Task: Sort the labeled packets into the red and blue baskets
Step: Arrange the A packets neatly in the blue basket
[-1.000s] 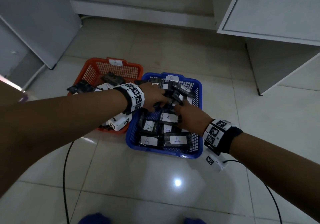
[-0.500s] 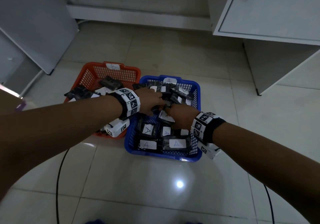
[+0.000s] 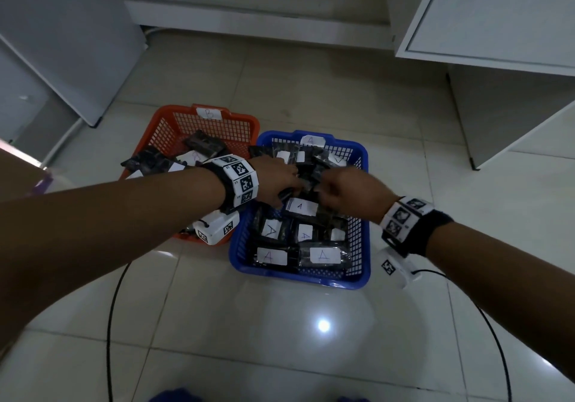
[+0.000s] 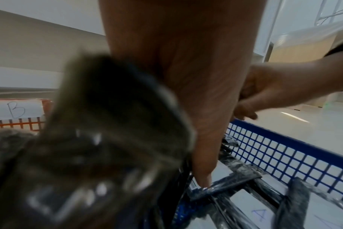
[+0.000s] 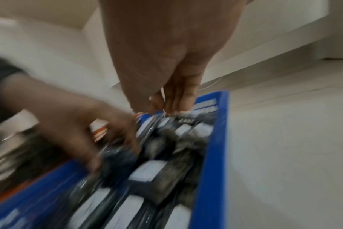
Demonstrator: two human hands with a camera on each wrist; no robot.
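Packets (image 3: 300, 206) in the blue basket (image 3: 298, 275): left hand (image 3: 277, 180) keeps fingers clamped on one; right hand (image 3: 348, 193), fingers together pinching another, has risen slightly.

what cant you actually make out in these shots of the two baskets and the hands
- Left hand: head view hides its fingers among the packets; in the left wrist view a blurred dark packet sits against the palm, label unreadable.
- Right hand: right wrist view is motion-blurred, so whether it pinches anything is unclear.
- Red basket: the left forearm covers its near half in the head view.
- Blue basket: labels under both hands are hidden.
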